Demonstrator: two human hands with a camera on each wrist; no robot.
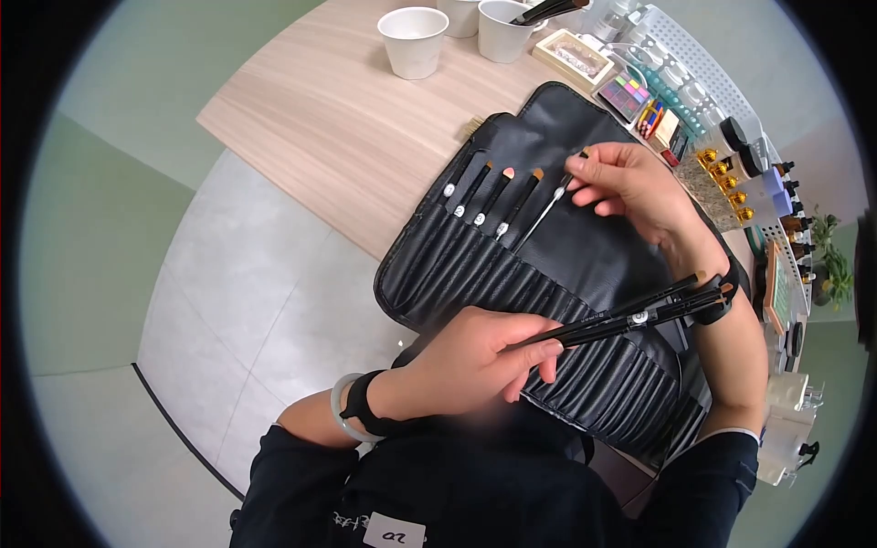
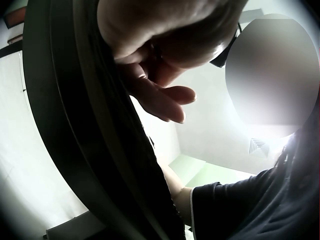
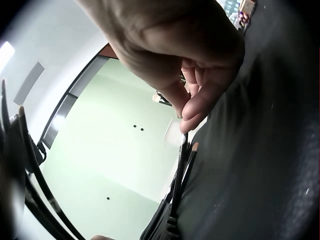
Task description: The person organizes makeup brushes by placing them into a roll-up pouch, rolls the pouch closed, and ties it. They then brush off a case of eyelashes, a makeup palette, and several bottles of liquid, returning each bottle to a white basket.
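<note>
A black brush roll (image 1: 585, 247) lies unrolled at the table's edge, with several makeup brushes (image 1: 468, 189) in its slots, white number labels showing on their handles. My right hand (image 1: 630, 178) pinches another makeup brush (image 1: 559, 194) near its bristle end, fingers and thumb together. That brush's lower end meets the slot row, right of the other brushes; in the right wrist view its handle (image 3: 179, 165) runs down to the slots. Closer to my body, my left hand (image 1: 475, 361) grips a bundle of black makeup brushes (image 1: 612, 321), tips pointing right. The bundle overlaps my right forearm.
White cups (image 1: 413, 46) stand at the back of the table, one with brushes in it. Along the right are a lash box (image 1: 574, 57), a colourful palette (image 1: 624, 94), pencils (image 1: 650, 119), jars (image 1: 731, 137) and small bottles. The table's edge (image 1: 301, 201) runs along the left.
</note>
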